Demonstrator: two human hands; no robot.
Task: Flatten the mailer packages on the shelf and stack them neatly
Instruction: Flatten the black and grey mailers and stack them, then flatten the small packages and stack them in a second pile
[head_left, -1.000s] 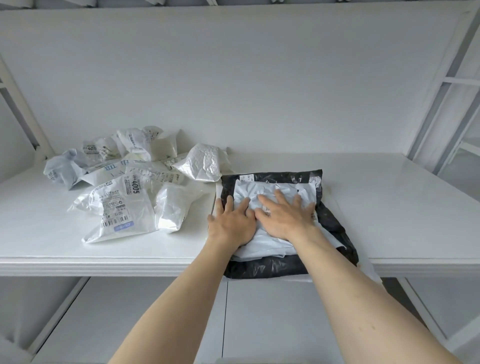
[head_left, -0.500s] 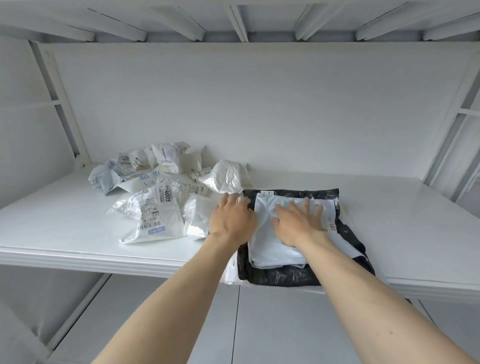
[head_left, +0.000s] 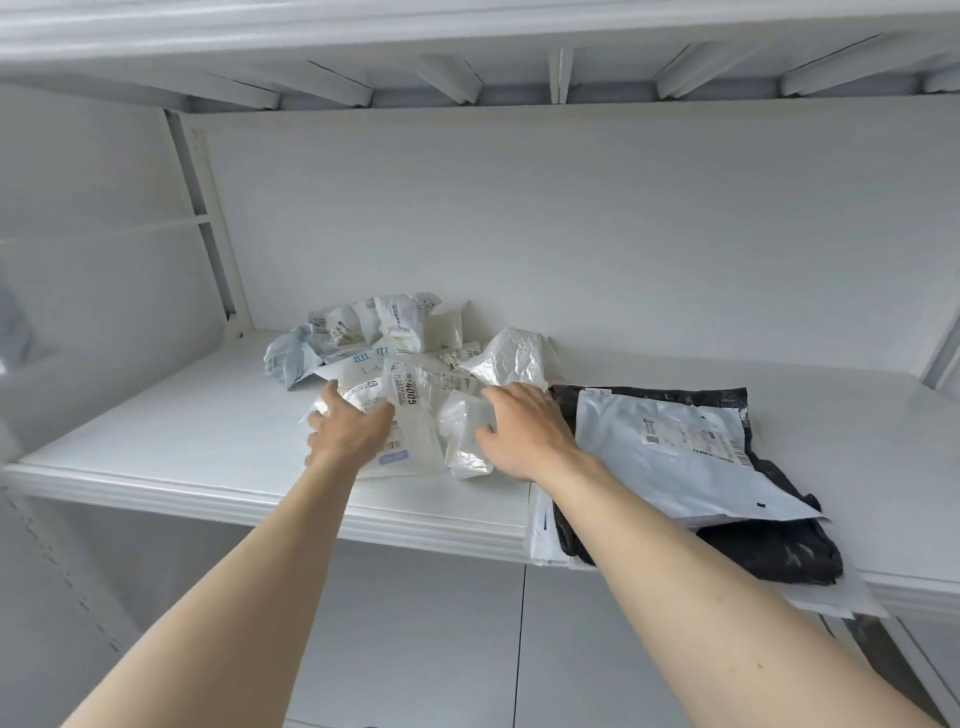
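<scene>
Head view: hands (head_left: 439, 434) on crumpled mailers (head_left: 410, 384)

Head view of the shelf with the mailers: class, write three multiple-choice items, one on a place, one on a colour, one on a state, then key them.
1. Where is the flattened stack? A right of the crumpled pile B left of it C on the floor
2. The mailer under the pale top one is: A red B black C green
3. The hands are: A on the stack B at the crumpled pile C out of view

A: the crumpled pile lies to its left.
B: black mailer shows beneath.
B: left hand and right hand reach the pile.
</scene>
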